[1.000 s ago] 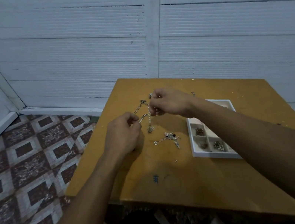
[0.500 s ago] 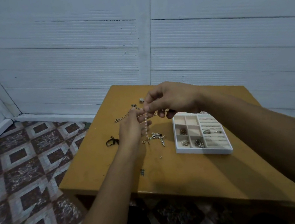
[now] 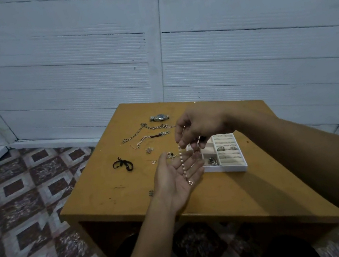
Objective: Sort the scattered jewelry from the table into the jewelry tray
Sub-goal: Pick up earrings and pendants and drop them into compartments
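Above the near half of the table (image 3: 111, 189), the left hand (image 3: 175, 176) lies palm up with its fingers straight and spread, gripping nothing. The clasp end of the pearl bracelet (image 3: 182, 162) rests on this palm. The right hand (image 3: 201, 125), higher and farther out, pinches the bracelet's other end between thumb and forefinger.

Handling: the strand is probably light and fully limp, with smooth beads likely to slip. Pull on the stringing should be avoided. Hold it at one end, or gather it in the cupped palm.

Orientation: the long axis runs near vertical, clasp end down and pinched end up.

The jewelry tray (image 3: 227, 168) sits just beside both hands, to their right, with several cells occupied. Farther out on the table lie a black cord (image 3: 123, 164), chains (image 3: 142, 133) and a watch (image 3: 159, 117).
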A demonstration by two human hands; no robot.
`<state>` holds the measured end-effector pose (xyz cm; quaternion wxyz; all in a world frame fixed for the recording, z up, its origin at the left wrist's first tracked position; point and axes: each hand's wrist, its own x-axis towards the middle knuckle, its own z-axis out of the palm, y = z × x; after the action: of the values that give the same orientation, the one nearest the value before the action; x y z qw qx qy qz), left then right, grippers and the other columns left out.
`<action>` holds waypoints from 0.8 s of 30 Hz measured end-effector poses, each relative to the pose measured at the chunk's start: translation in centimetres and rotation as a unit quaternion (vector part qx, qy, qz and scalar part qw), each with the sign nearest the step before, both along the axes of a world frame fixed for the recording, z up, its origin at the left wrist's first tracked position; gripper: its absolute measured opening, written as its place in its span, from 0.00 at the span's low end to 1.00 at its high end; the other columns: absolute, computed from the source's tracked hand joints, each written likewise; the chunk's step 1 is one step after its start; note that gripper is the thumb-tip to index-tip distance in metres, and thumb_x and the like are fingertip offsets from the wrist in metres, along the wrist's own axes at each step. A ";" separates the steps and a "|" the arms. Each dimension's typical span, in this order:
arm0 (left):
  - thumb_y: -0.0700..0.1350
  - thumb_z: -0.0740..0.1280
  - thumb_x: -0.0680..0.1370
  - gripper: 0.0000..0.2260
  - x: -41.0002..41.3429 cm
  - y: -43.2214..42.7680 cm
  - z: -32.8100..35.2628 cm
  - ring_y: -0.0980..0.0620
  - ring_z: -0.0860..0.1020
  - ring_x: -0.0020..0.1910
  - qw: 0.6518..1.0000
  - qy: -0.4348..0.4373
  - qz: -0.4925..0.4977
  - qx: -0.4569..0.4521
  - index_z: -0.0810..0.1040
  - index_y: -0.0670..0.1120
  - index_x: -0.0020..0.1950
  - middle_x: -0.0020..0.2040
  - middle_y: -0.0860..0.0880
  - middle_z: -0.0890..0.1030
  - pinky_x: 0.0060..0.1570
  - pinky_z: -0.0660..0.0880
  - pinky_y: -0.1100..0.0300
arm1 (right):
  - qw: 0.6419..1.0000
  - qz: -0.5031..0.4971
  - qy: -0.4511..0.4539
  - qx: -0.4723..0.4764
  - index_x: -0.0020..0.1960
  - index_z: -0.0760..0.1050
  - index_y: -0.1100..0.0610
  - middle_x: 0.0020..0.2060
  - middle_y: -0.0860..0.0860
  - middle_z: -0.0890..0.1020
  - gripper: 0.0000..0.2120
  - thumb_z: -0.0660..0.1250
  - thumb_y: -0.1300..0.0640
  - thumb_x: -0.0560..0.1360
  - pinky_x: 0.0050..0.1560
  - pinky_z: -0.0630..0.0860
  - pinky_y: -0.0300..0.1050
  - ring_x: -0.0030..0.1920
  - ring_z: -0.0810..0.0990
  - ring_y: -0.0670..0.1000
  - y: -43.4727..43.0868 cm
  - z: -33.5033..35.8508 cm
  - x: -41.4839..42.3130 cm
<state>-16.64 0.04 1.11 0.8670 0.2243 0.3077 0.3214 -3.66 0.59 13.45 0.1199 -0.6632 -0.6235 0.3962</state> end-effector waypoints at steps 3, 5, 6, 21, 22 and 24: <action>0.60 0.53 0.81 0.29 0.3 -0.4 0.0 0.41 0.83 0.50 0.999 -0.018 0.013 -0.035 0.77 0.35 0.60 0.54 0.36 0.82 0.54 0.78 0.49 | 1.000 -0.014 -0.017 0.002 0.53 0.77 0.68 0.37 0.56 0.82 0.07 0.67 0.70 0.75 0.32 0.78 0.39 0.32 0.79 0.48 -0.2 -0.2 0.4; 0.59 0.53 0.81 0.29 0.5 -0.6 0.0 0.40 0.82 0.52 0.997 -0.033 0.017 -0.061 0.76 0.34 0.61 0.55 0.35 0.82 0.56 0.77 0.48 | 0.999 -0.017 -0.042 0.006 0.52 0.77 0.68 0.34 0.55 0.81 0.07 0.67 0.70 0.75 0.32 0.79 0.38 0.28 0.79 0.46 -0.3 -0.5 0.4; 0.59 0.54 0.81 0.29 0.6 -0.7 0.1 0.39 0.82 0.53 0.996 -0.041 0.017 -0.075 0.75 0.34 0.62 0.56 0.35 0.81 0.57 0.77 0.47 | 0.998 -0.017 -0.058 0.009 0.52 0.77 0.67 0.33 0.55 0.81 0.06 0.67 0.70 0.75 0.31 0.78 0.37 0.26 0.79 0.45 -0.3 -0.6 0.4; 0.54 0.53 0.82 0.23 2.0 -0.5 0.6 0.39 0.79 0.50 0.983 -0.093 0.061 -0.146 0.74 0.33 0.54 0.52 0.35 0.80 0.40 0.79 0.47 | 0.978 0.062 -0.199 0.008 0.46 0.81 0.55 0.39 0.51 0.84 0.07 0.70 0.65 0.72 0.41 0.77 0.40 0.33 0.79 0.43 -2.2 -2.9 -1.3; 0.54 0.53 0.82 0.23 2.0 -0.5 0.5 0.39 0.79 0.50 0.985 -0.088 0.055 -0.140 0.74 0.34 0.55 0.52 0.35 0.80 0.40 0.78 0.48 | 0.980 0.061 -0.191 0.002 0.45 0.81 0.55 0.36 0.50 0.83 0.07 0.70 0.66 0.72 0.41 0.77 0.40 0.31 0.79 0.42 -2.4 -3.0 -1.3; 0.54 0.53 0.82 0.23 2.1 -0.5 0.4 0.39 0.79 0.52 0.987 -0.080 0.048 -0.130 0.74 0.35 0.55 0.55 0.35 0.80 0.40 0.76 0.47 | 0.981 0.060 -0.182 -0.008 0.46 0.81 0.57 0.35 0.51 0.83 0.07 0.70 0.67 0.72 0.41 0.79 0.41 0.30 0.79 0.43 -2.6 -3.1 -1.3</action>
<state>-14.51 -0.45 1.50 0.8942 0.0682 0.2872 0.3365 -4.97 -1.96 10.37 -0.0248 -0.6863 -0.6707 0.2802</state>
